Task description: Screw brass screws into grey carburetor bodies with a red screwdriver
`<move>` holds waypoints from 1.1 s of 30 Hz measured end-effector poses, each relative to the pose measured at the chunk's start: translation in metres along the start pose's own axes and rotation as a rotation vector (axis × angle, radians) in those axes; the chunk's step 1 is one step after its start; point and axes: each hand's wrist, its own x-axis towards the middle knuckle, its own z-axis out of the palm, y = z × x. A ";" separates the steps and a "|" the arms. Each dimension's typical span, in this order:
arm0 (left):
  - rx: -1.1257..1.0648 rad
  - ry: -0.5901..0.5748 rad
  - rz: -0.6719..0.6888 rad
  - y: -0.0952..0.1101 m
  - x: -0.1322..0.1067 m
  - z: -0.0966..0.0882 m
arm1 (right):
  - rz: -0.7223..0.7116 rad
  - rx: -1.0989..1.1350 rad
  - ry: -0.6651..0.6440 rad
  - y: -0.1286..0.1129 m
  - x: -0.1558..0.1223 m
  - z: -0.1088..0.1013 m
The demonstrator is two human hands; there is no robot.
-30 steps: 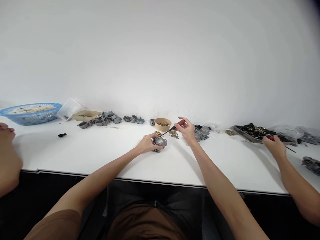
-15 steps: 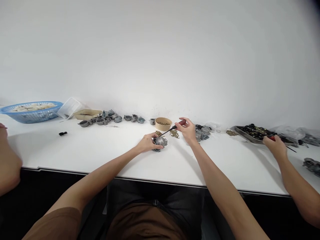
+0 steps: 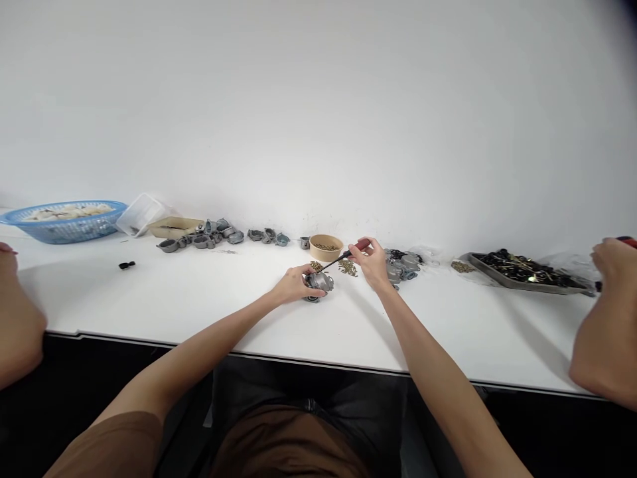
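Note:
On the white table, my left hand (image 3: 294,285) grips a grey metal housing (image 3: 321,283), with the thumb in front and the fingers behind. My right hand (image 3: 372,260) is closed around the red handle of a screwdriver (image 3: 340,256). Its dark shaft slants down to the left, and the tip reaches the upper side of the housing near my left fingers; I cannot make out the exact contact. Just behind the housing lie small brass-coloured screws (image 3: 348,267). A round tan bowl (image 3: 326,251) of similar screws stands behind them.
Grey metal parts (image 3: 202,239) lie along the wall on the left, beside a blue basket (image 3: 74,229) and a clear tub (image 3: 142,214). A small black part (image 3: 126,265) lies at left. More housings (image 3: 401,269) and a dark-filled tray (image 3: 527,287) are at right. Co-workers' arms (image 3: 610,325) enter both sides.
The co-worker's hand with a red-handled tool on the right has moved away from the tray, further right. My hands, the housing and the screwdriver look almost unchanged.

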 end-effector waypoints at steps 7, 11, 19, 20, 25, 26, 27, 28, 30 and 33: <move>-0.005 -0.016 0.006 0.001 0.000 -0.001 | 0.021 0.206 -0.202 -0.008 -0.008 0.000; 0.002 0.001 0.016 0.000 0.001 0.000 | 0.041 0.163 -0.124 -0.012 -0.007 0.000; 0.016 0.013 0.021 -0.003 0.001 0.001 | 0.047 -0.002 0.096 -0.009 -0.007 0.009; 0.019 0.012 0.025 -0.003 0.001 0.000 | 0.032 -0.016 0.090 -0.009 -0.007 0.008; 0.043 0.003 0.040 0.000 0.000 -0.002 | -0.044 0.101 -0.143 -0.013 -0.011 0.004; 0.048 0.002 0.038 0.000 0.000 -0.003 | -0.034 0.139 -0.187 -0.014 -0.011 0.003; 0.051 0.000 0.038 0.000 0.000 -0.003 | -0.018 0.162 -0.207 -0.015 -0.011 0.003; 0.053 -0.001 0.038 0.000 0.000 -0.003 | -0.001 0.168 -0.194 -0.015 -0.011 0.004; 0.063 0.003 0.038 -0.001 -0.001 -0.002 | 0.030 0.143 -0.108 -0.014 -0.009 0.005; 0.088 0.023 0.037 -0.001 -0.001 -0.001 | 0.062 0.095 0.007 -0.010 -0.007 0.006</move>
